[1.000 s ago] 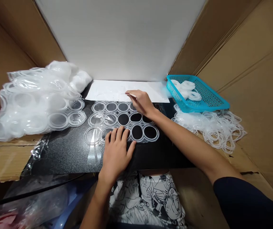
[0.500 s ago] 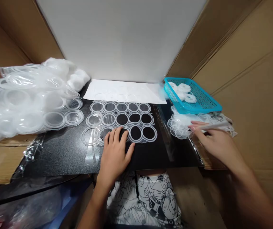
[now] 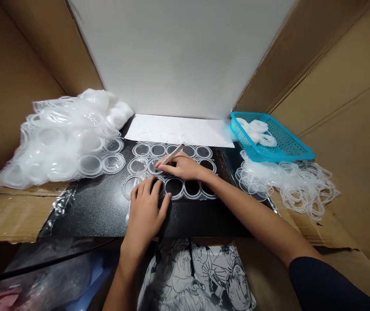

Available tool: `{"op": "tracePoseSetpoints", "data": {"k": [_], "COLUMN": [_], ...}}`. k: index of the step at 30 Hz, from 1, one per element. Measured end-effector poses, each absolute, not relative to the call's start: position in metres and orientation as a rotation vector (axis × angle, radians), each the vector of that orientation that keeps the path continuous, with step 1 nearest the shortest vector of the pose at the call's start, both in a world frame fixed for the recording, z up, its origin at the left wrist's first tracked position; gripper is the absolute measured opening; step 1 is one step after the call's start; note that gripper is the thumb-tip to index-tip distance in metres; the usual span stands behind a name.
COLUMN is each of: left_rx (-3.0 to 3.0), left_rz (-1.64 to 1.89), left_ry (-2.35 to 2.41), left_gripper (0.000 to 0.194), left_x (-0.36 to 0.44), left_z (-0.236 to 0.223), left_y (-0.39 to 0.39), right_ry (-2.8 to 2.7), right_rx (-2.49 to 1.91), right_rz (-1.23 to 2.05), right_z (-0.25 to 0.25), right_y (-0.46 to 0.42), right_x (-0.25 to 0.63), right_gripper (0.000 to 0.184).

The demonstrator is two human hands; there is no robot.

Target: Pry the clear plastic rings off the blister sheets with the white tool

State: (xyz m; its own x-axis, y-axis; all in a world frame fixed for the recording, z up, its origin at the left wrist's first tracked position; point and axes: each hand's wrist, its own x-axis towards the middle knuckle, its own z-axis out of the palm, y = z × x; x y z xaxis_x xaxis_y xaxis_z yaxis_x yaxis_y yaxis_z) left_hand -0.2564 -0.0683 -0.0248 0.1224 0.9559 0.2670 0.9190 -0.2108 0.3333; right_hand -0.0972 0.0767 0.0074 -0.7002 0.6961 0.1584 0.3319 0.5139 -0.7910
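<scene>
A clear plastic sheet of ring shapes [image 3: 173, 188] lies flat on the black tabletop, its rings set in three rows. My left hand [image 3: 146, 205] rests on the sheet's near left part, fingers spread and palm down. In my right hand [image 3: 183, 166] is a slim white pen-like tool [image 3: 172, 154], gripped between thumb and fingers. Its dark back end points up and away; the lower tip reaches the middle row, left of centre, just beyond my left fingertips. Whether the tip touches the sheet I cannot tell.
Stacked ring sheets [image 3: 64, 138] form a heap on the left. At the right, a turquoise basket [image 3: 288, 136] holds bundles of white rings [image 3: 257, 129]. Loose ring scraps [image 3: 298, 185] spill in front of it. White paper [image 3: 178, 128] lies at the back; cardboard walls [image 3: 340, 86] flank the table.
My right hand has come left with the pen-like tool, from the scrap pile to the middle row of the sheet. My left hand has stayed on the sheet, shifting slightly left along it.
</scene>
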Motion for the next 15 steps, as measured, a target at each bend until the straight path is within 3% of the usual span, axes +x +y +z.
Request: {"op": "tracePoseSetpoints", "data": {"k": [5, 15], "left_rx": [2.313, 2.319], "left_rz": [0.602, 0.583], "left_ry": [1.926, 1.957], "left_gripper": [0.038, 0.045], "left_x": [-0.259, -0.257], "left_z": [-0.026, -0.027], "left_y": [-0.070, -0.068], "right_ry": [-2.189, -2.227], "right_rx": [-0.867, -0.861], "right_rz": [1.096, 1.015], "right_z": [-0.018, -0.017], "right_y": [0.080, 0.075], "right_x": [-0.100, -0.100], "right_gripper": [0.019, 0.020]}}
